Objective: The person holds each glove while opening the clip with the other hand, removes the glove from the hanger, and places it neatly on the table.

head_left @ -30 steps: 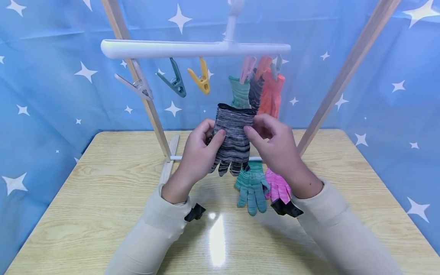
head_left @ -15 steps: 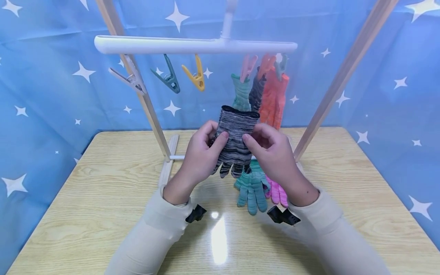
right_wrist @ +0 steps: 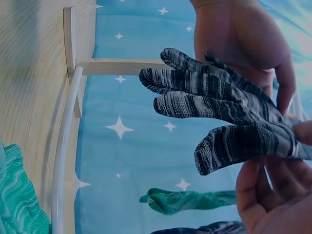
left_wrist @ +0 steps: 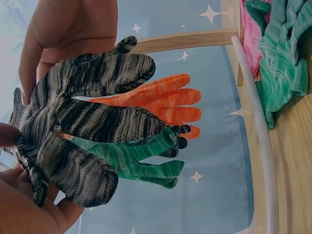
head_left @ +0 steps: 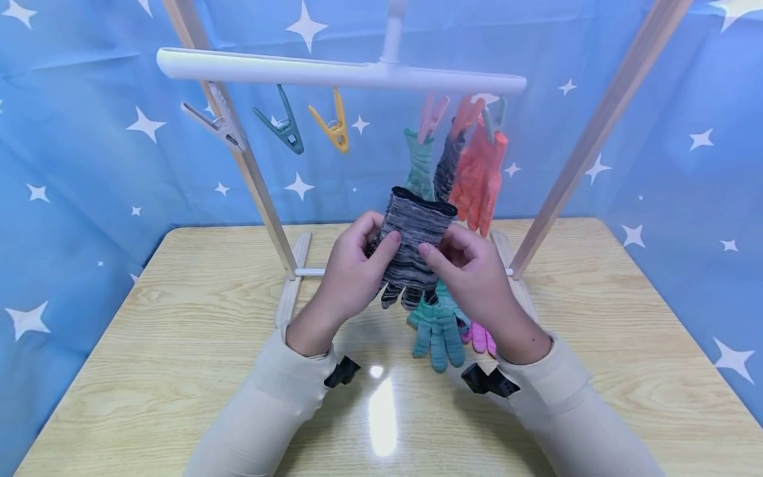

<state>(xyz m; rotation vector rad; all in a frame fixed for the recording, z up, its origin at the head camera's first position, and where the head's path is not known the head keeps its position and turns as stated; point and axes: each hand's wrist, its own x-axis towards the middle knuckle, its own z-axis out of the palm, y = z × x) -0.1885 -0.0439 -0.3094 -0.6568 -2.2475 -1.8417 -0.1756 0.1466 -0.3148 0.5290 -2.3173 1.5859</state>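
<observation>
Nearest to me, two cream, long-sleeved arms (head_left: pixel 256 411) reach forward, each with a small black wrist device (head_left: pixel 342 372) at its cuff. The left hand (head_left: pixel 352 268) and the right hand (head_left: pixel 479 268) pinch a grey-and-black striped knit glove (head_left: pixel 420 228) from either side, thumbs on the front and the other fingers behind it. It is in the air above the pale wood-grain tabletop (head_left: pixel 179 371), cuff up, slightly tilted, its finger ends hanging down.

Below it, a teal-green knit glove (head_left: pixel 440 336) lies on the tabletop, beside a bright pink knit glove (head_left: pixel 481 339) that the right hand partly hides from the head view.

Farther back stands a wooden frame (head_left: pixel 602 132) with a thin white rod (head_left: pixel 312 272) low across it. A white plastic hanger bar (head_left: pixel 334 71) spans above; at its left hang pale grey, dark teal and yellow clothespins (head_left: pixel 335 129). At its right, clipped in a row, are a mint-green glove (head_left: pixel 420 162), a dark grey-black glove (head_left: pixel 448 165) and an orange glove (head_left: pixel 479 179). Behind everything is a blue cloth backdrop (head_left: pixel 179 185) with white stars.
</observation>
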